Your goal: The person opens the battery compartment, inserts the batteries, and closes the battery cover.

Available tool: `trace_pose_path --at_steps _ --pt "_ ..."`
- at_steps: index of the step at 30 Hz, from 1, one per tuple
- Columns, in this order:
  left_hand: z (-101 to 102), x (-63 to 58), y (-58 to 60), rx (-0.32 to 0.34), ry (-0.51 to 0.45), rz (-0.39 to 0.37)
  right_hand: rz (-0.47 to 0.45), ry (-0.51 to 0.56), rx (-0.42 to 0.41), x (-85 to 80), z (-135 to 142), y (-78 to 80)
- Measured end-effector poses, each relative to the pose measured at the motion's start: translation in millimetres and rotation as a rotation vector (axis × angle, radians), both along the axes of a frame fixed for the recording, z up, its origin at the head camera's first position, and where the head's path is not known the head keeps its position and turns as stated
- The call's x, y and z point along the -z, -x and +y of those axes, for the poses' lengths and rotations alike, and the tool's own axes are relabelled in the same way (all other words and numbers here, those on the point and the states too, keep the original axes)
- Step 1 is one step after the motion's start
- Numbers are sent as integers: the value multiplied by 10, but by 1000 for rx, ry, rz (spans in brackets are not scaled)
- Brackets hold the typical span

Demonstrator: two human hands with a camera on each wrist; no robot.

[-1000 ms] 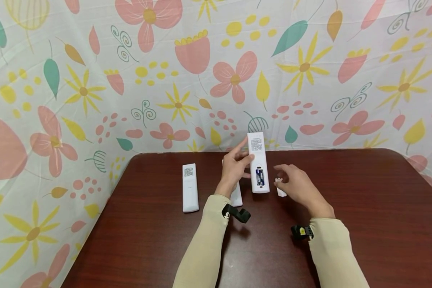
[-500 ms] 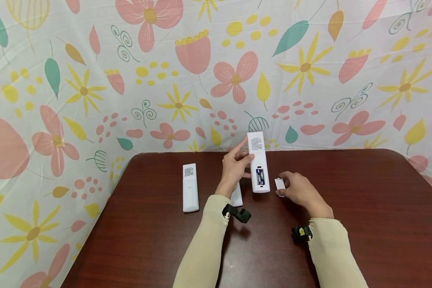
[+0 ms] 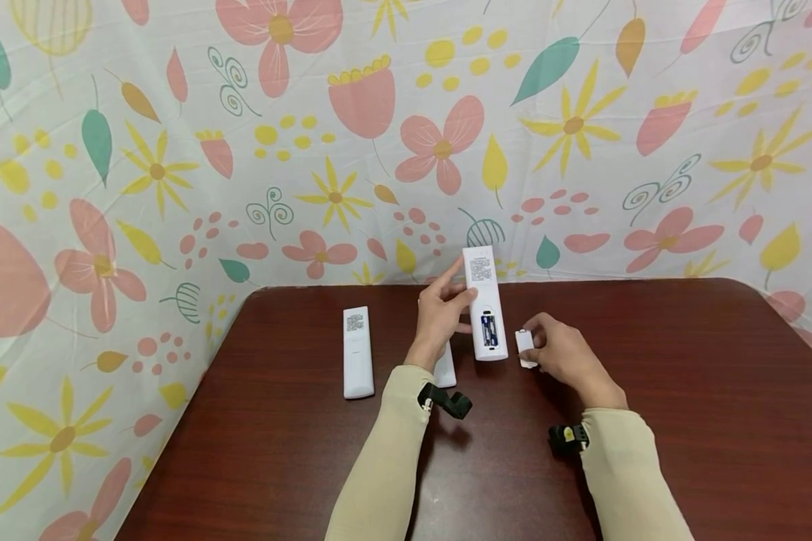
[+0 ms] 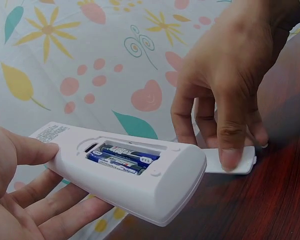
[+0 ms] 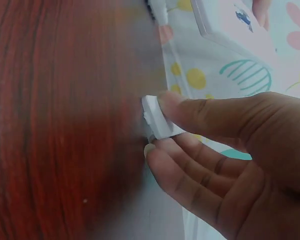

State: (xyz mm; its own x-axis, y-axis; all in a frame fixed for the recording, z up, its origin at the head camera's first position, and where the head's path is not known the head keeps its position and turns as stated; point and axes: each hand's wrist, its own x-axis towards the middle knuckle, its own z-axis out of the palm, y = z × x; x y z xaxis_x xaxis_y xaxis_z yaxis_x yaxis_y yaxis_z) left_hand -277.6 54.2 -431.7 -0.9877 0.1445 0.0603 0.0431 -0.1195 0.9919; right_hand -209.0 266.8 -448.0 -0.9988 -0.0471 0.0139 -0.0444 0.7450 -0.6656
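Note:
My left hand grips a white remote control by its side, back face up and tilted. Its battery compartment is uncovered, and two blue batteries lie side by side in it. To the right, my right hand pinches a small white battery cover between thumb and fingers. In the left wrist view the cover appears just beyond the remote's lower end. The right wrist view shows the thumb pressed on the cover, fingers beneath it.
On the dark red wooden table, another white remote lies face down at the left. A further white remote is partly hidden under my left hand and wrist. A flowered cloth hangs behind the table.
My right hand has shifted its fingers on the battery cover, which is turned so its flat face shows more. The remote in my left hand has barely moved.

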Motion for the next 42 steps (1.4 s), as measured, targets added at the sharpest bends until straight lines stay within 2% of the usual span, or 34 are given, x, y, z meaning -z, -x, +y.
trace_pose_path --at_steps 10,16,23,30,42 --pt "5 5 -1 13 -6 -3 53 110 10 8 -1 -3" --pt "4 5 -1 11 -8 -1 91 205 -26 -4 -2 -3" --pt "4 5 -3 21 -12 -1 195 192 -56 -84 3 -31" --pt "10 14 4 16 -3 -1 278 330 -97 -162 -13 -59" --pt "16 2 -13 29 0 10 296 428 -175 -249 -177 -76"
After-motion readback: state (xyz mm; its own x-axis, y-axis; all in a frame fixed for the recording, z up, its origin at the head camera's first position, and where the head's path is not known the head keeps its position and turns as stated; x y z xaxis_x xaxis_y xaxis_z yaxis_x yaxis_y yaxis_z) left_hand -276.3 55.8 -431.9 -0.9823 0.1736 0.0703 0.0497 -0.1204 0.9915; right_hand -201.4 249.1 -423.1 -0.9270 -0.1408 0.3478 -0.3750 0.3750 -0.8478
